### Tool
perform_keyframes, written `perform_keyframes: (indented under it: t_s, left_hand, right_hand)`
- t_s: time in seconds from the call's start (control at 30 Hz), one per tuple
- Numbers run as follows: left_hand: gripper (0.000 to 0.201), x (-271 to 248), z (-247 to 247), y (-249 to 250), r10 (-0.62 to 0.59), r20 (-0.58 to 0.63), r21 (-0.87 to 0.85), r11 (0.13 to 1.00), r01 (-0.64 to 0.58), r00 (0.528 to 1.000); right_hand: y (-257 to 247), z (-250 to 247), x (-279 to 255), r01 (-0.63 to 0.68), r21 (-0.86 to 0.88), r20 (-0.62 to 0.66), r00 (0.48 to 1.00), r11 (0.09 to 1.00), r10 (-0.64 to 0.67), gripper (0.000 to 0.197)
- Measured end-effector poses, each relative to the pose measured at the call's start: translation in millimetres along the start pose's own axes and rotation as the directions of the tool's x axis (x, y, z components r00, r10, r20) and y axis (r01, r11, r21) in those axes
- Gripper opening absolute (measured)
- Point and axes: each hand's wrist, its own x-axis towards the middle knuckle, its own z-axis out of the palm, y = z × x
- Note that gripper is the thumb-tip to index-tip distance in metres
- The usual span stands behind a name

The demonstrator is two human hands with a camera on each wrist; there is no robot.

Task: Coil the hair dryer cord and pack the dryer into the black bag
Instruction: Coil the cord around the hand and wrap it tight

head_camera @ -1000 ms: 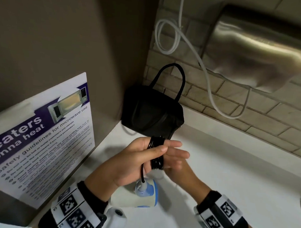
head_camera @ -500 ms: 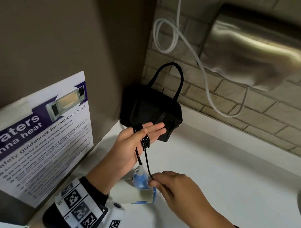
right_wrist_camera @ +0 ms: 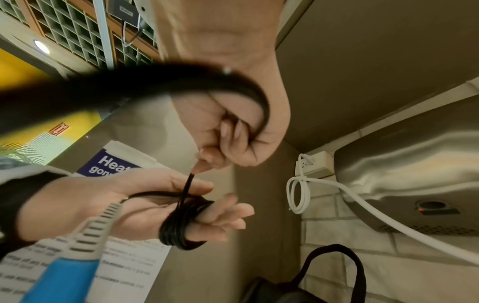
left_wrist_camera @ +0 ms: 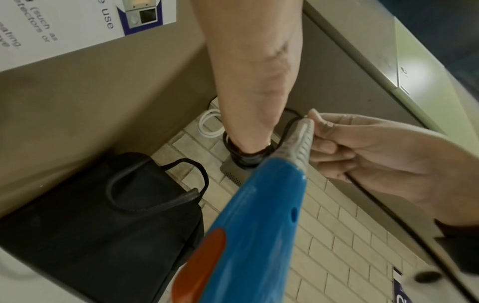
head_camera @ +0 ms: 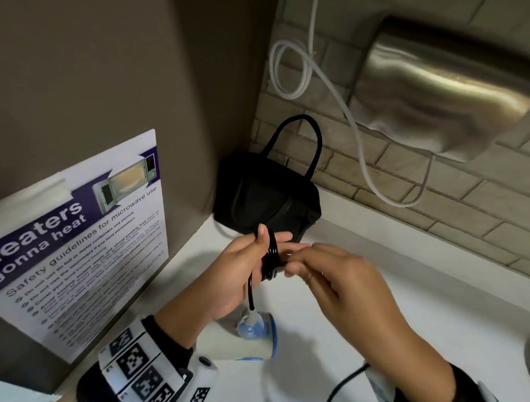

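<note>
The right hand (right_wrist_camera: 233, 131) has its grip pinched on the black cord (right_wrist_camera: 187, 184), thumb and forefinger close to the bundle. The left hand (head_camera: 240, 269) is its former, fingers straight and together, several turns of cord wound round them; it clamps nothing. To wind well, I judge each new turn should lie flat beside the last, snug but loose enough to slide off. The hair dryer (head_camera: 247, 338) hangs below the left hand, just over the white table (head_camera: 405, 266). The black bag (head_camera: 267, 198) stands in the corner behind, apparently still closed
</note>
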Motion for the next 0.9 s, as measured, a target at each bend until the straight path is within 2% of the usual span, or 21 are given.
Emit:
perform_keyframes:
  t_s: [0.07, 0.2, 0.3, 0.37, 0.5, 0.67, 0.77, 0.9]
  left_hand:
    - [0.060, -1.2, -0.7, -2.1, -0.018, 0.020, 0.009, 1.000, 0.018, 1.000]
    - [0.066, -4.7, 3.5, -1.0, -0.051, 0.106, 0.056, 0.997, 0.045, 0.993]
    - [0.056, -10.6, 11.0, 5.7, -0.048, 0.176, 0.105, 0.994, 0.030, 0.983]
    - [0.056, -12.2, 12.2, 7.4, -0.018, 0.237, 0.066, 0.998, 0.002, 0.971]
    - [0.049, -10.2, 6.1, 6.3, -0.014, 0.202, -0.007, 1.000, 0.016, 0.979]
    - [0.033, -10.8, 7.0, 8.7, -0.111, 0.212, -0.098, 0.986, 0.134, 0.971]
    - [0.027, -8.8, 2.8, 10.5, -0.102, 0.272, -0.217, 0.962, 0.164, 0.957]
    - [0.028, -2.8, -2.8, 11.1, -0.091, 0.275, -0.347, 0.919, 0.187, 0.957]
  right_hand:
    - [4.1, -1.1, 9.8, -0.013, 0.047, -0.029, 0.999, 0.999, 0.014, 0.028]
    - [14.2, -0.9, 29.9, -0.017, 0.085, -0.078, 0.997, 0.996, 0.024, 0.015]
    - [17.9, 1.8, 41.3, -0.004, 0.118, -0.068, 0.998, 0.993, 0.012, 0.015]
    - [18.0, 4.7, 45.8, -0.044, 0.216, -0.032, 0.998, 0.975, 0.052, 0.016]
    - [19.7, 10.5, 47.5, -0.189, 0.452, 0.089, 0.982, 0.872, 0.167, 0.015]
    - [37.1, 15.5, 43.6, -0.241, 0.445, 0.175, 0.968, 0.862, 0.180, 0.014]
    - [42.5, 24.2, 37.6, -0.367, 0.575, 0.320, 0.923, 0.731, 0.211, 0.021]
    - [38.1, 31.2, 29.3, -0.426, 0.650, 0.422, 0.891, 0.629, 0.167, 0.026]
